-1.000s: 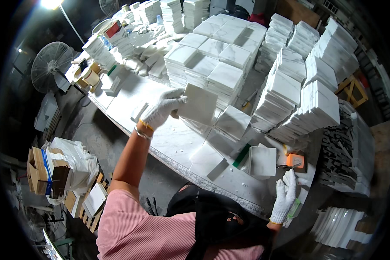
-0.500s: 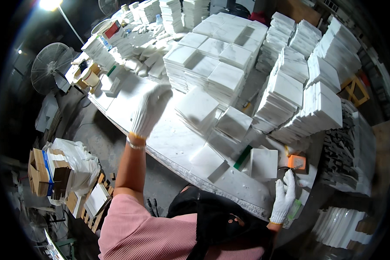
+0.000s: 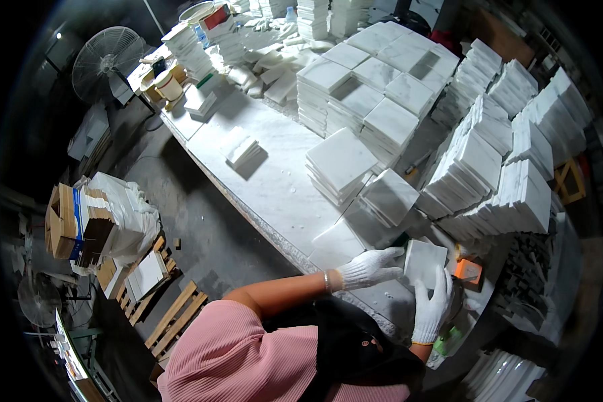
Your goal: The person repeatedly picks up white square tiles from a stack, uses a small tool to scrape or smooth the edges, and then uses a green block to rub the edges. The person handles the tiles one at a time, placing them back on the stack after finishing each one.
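Both my hands wear white knit gloves and are at a square white marble tile near the table's front right. My left hand is just left of the tile, fingers stretched toward its edge; whether they touch it I cannot tell. My right hand has its fingers apart, the tips overlapping the tile's lower right edge. An orange box-shaped thing sits right of the tile. Behind it are a tilted tile stack and a larger stack. A small stack of narrow white pieces lies farther left on the table.
The pale marble table has a rough front edge. Tall tile stacks fill its back, with leaning rows of tiles at the right. A fan stands far left. Cartons and a wooden pallet are on the floor.
My left hand has moved from the table's left part to beside the tile at right. The small stack now shows where it was. My right hand has come over the tile's edge. The view has shifted.
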{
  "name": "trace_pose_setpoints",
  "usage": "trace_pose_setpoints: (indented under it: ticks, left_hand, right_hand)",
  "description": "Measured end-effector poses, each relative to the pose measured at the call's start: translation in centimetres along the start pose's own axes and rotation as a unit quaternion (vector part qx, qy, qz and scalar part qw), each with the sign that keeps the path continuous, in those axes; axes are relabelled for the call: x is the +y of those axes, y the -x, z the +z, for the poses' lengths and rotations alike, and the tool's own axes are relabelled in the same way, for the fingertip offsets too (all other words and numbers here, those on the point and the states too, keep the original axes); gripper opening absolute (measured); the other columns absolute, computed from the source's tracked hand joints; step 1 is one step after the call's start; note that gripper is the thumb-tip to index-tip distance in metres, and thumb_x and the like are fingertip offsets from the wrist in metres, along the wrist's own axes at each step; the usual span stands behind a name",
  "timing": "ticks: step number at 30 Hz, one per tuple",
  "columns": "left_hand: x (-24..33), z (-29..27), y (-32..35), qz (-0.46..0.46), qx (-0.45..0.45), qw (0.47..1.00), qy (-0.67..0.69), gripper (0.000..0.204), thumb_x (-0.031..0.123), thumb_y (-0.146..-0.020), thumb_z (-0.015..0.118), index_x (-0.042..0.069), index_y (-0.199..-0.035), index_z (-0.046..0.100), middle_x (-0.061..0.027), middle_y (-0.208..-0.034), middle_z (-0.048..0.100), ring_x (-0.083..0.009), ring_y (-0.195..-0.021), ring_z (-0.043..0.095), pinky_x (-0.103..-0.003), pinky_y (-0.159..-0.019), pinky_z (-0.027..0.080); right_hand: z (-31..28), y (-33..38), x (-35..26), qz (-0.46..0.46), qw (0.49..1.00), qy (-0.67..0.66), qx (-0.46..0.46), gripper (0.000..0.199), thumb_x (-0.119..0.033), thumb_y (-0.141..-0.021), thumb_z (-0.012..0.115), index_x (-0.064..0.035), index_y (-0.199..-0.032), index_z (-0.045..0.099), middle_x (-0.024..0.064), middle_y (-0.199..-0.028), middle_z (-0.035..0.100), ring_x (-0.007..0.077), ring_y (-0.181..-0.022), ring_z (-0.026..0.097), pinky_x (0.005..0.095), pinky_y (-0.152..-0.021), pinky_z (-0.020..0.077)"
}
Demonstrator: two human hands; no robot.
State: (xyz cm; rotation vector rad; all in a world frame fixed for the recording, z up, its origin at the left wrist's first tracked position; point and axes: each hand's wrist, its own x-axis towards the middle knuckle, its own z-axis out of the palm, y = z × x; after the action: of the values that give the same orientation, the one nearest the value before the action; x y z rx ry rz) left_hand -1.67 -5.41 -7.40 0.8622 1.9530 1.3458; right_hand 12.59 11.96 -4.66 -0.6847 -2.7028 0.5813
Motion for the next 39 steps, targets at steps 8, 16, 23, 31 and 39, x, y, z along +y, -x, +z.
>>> trace_pose_setpoints:
  ticks: [8,16,23,31,39]
  left_hand:
    - [2.0,-0.7,-1.3,-0.144,-0.084,0.977,0.132,0.046,0.039,-0.091,0.072,0.0,-0.113,0.061,-0.0059,-0.09,0.069,-0.0101,-0.076,0.066,-0.027,-0.065,0.054]
    - [3.5,-2.0,-0.2,-0.178,-0.086,0.946,0.257,0.034,0.031,-0.088,0.075,0.002,-0.101,0.06,-0.0041,-0.088,0.068,-0.0107,-0.076,0.065,-0.025,-0.067,0.051]
    - [2.9,-1.1,1.1,-0.151,-0.129,0.93,0.31,0.034,0.029,-0.088,0.075,0.002,-0.103,0.061,-0.0056,-0.09,0.068,-0.013,-0.079,0.065,-0.027,-0.07,0.053]
    - [4.4,-0.8,2.1,-0.099,-0.132,0.963,0.215,0.029,0.021,-0.091,0.073,0.0,-0.108,0.061,-0.004,-0.089,0.066,-0.011,-0.08,0.063,-0.027,-0.072,0.052]
    - [3.8,-1.1,2.2,-0.146,-0.158,0.908,0.36,0.035,0.027,-0.092,0.071,0.0,-0.112,0.062,-0.0057,-0.098,0.068,-0.0137,-0.08,0.066,-0.027,-0.07,0.053]
  right_hand:
    - [-1.3,1.6,-2.5,0.048,0.994,-0.103,-0.005,0.05,-0.018,-0.085,0.073,0.0,-0.129,0.059,0.0199,-0.128,0.06,0.0363,-0.118,0.054,0.0449,-0.103,0.0422]
    - [-2.0,1.6,-1.9,0.109,0.965,-0.238,0.028,0.05,-0.013,-0.087,0.073,-0.003,-0.133,0.058,0.0159,-0.124,0.065,0.0287,-0.116,0.06,0.0392,-0.099,0.0469]
    - [-3.5,-0.3,-2.8,0.056,0.98,-0.151,0.116,0.05,-0.011,-0.089,0.07,-0.0035,-0.136,0.056,0.0146,-0.128,0.06,0.0255,-0.114,0.057,0.0355,-0.095,0.0469]
    - [-2.8,-4.1,-5.6,-0.108,0.985,0.005,0.137,0.047,-0.024,-0.083,0.077,-0.0051,-0.124,0.064,0.0143,-0.118,0.065,0.0302,-0.108,0.063,0.0407,-0.093,0.0513]
    - [-4.5,0.4,-0.5,0.159,0.942,-0.282,0.086,0.034,-0.016,-0.102,0.054,0.0047,-0.128,0.061,0.0143,-0.121,0.067,0.0191,-0.11,0.063,0.0311,-0.095,0.0495]
